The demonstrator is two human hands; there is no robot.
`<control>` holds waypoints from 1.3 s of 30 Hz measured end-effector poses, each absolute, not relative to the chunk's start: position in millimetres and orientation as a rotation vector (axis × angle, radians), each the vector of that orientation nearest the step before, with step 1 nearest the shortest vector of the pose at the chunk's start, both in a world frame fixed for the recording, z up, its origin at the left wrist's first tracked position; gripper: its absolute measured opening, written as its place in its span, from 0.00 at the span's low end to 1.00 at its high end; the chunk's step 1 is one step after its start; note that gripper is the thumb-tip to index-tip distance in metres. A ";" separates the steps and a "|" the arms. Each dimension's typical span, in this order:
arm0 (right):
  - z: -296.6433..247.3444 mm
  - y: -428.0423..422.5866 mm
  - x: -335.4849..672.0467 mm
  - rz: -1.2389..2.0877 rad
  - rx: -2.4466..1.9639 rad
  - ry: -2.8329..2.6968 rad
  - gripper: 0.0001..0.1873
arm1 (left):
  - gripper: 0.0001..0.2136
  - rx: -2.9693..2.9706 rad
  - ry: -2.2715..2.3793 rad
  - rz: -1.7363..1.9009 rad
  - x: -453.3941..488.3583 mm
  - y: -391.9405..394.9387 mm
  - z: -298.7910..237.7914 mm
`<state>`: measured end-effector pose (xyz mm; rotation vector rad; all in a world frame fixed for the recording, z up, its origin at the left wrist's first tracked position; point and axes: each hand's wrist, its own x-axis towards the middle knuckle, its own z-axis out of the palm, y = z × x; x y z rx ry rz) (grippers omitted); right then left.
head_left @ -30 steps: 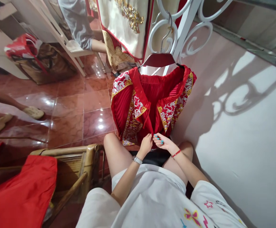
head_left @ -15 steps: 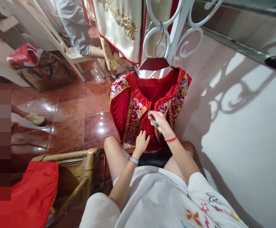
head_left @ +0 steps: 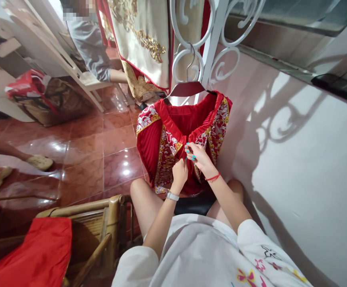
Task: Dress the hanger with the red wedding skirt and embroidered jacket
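A red pleated skirt-like garment [head_left: 149, 153] with white and gold embroidered panels hangs before my knees from a dark red hanger [head_left: 188, 89]. The two ends of its gathered red band meet at the front. Just below that meeting point my right hand [head_left: 199, 156] pinches at the garment, thumb and forefinger together. My left hand [head_left: 179, 173], closed, is right beside it with its fingertips at the same spot. Whatever small part of the garment lies between the fingers is hidden.
A white scrolled metal frame [head_left: 215, 40] holds the hanger, with a cream and gold garment [head_left: 149, 52] beside it. Left are a bamboo chair [head_left: 113, 227] with red cloth [head_left: 46, 247], a brown bag [head_left: 62, 97] and another person's sleeve [head_left: 86, 46]. A white wall [head_left: 307, 171] stands right.
My left hand has moved up to my right hand, and its spread fingers have closed. My right hand stays pinched at the garment's front. The view has shifted slightly.
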<state>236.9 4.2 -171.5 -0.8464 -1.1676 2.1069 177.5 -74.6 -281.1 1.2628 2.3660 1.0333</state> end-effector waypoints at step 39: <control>-201.9 -21.5 305.5 1.375 -0.847 -1.978 0.11 | 0.20 0.430 1.257 1.693 229.4 -103.7 -240.1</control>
